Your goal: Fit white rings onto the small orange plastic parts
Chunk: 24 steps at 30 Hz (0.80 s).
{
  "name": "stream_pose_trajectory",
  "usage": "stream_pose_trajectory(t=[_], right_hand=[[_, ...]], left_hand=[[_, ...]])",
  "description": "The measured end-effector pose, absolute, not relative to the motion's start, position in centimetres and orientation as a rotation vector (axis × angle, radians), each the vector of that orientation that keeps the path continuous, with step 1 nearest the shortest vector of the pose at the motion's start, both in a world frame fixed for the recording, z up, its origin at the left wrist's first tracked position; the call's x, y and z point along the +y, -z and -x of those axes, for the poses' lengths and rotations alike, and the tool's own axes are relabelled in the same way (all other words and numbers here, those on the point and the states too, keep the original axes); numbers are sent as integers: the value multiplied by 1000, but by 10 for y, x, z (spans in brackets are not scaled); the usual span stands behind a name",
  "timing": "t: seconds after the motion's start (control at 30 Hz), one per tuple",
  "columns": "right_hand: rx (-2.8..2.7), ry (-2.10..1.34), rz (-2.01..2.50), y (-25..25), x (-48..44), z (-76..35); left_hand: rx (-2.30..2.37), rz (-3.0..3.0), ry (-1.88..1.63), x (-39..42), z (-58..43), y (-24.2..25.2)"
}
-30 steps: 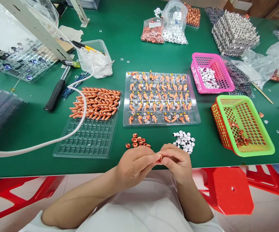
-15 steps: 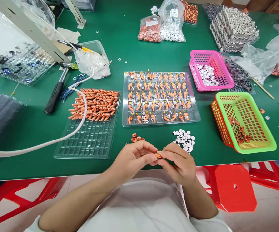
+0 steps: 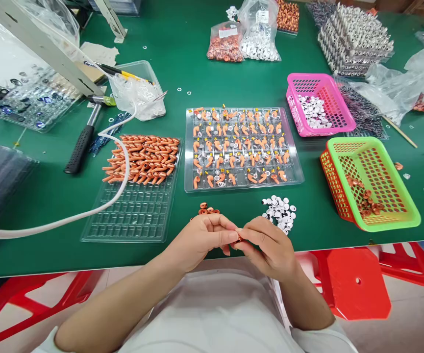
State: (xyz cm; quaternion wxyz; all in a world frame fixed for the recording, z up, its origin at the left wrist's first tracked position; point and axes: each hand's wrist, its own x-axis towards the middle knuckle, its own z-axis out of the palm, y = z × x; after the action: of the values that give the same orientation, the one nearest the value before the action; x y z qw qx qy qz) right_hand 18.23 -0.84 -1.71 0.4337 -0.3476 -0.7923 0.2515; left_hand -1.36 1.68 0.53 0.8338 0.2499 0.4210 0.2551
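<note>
A small copper-coloured earbud shell part (image 3: 238,239) is pinched between my two hands near the table's front edge, mostly covered by fingertips. My left hand (image 3: 203,239) closes thumb and fingers on its left side. From the right, my right hand (image 3: 268,245) grips the same part with thumb and forefinger. Just beyond my left hand lies a small heap of copper-coloured parts (image 3: 205,210). A pile of small white discs with dark marks (image 3: 281,213) sits beyond my right hand. In front is a clear tray (image 3: 300,177) of orange earbud pieces with yellow tabs.
To the left, a clear compartment tray (image 3: 123,225) carries rows of copper stem pieces (image 3: 143,157), with a white cable (image 3: 114,202) across it. A hammer (image 3: 81,144) lies beyond. At right stand a green basket (image 3: 413,215) and a pink basket (image 3: 346,117).
The copper-coloured part has been turned between my fingertips and is now more covered. Both hands stay in nearly the same place, fingers drawn slightly closer together.
</note>
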Motion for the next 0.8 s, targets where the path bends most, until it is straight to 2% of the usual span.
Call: stream_pose_trajectory(t=[0.8], right_hand=[[-1846, -703, 940, 17, -10, -169]], left_hand=[[885, -431, -532, 17, 17, -2]])
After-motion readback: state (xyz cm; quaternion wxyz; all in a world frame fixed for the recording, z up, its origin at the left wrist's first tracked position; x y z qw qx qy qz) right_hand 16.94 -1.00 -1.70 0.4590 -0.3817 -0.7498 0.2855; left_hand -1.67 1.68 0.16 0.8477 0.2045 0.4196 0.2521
